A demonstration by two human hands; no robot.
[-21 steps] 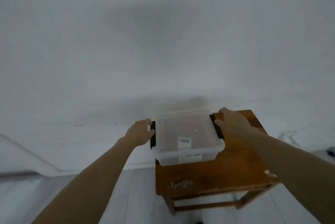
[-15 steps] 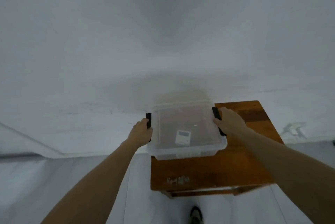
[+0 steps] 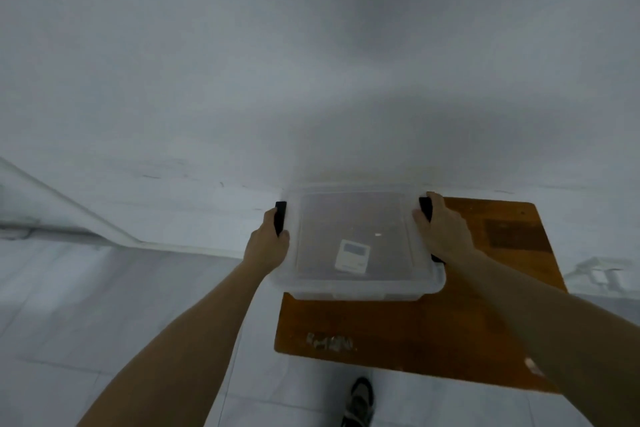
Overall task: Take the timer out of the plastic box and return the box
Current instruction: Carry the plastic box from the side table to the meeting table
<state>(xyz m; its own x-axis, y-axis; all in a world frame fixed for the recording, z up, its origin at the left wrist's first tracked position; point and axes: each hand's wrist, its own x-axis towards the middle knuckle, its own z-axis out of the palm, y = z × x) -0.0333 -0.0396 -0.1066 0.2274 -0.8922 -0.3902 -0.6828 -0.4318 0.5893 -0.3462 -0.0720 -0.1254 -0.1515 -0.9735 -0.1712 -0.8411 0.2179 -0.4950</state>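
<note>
Both hands, left hand (image 3: 268, 244) and right hand (image 3: 441, 232), clamped on plastic box (image 3: 360, 283) side latches, lower centre frame; keep box level, timer (image 3: 352, 255) loose inside; set on worktop (image 3: 433, 329).

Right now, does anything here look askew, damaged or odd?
Two small things. The box overhangs the table's left edge rather than sitting squarely on it, with both hands at its black latches. The tabletop has a pale scuffed patch near its front edge. The timer lies flat inside.
</note>
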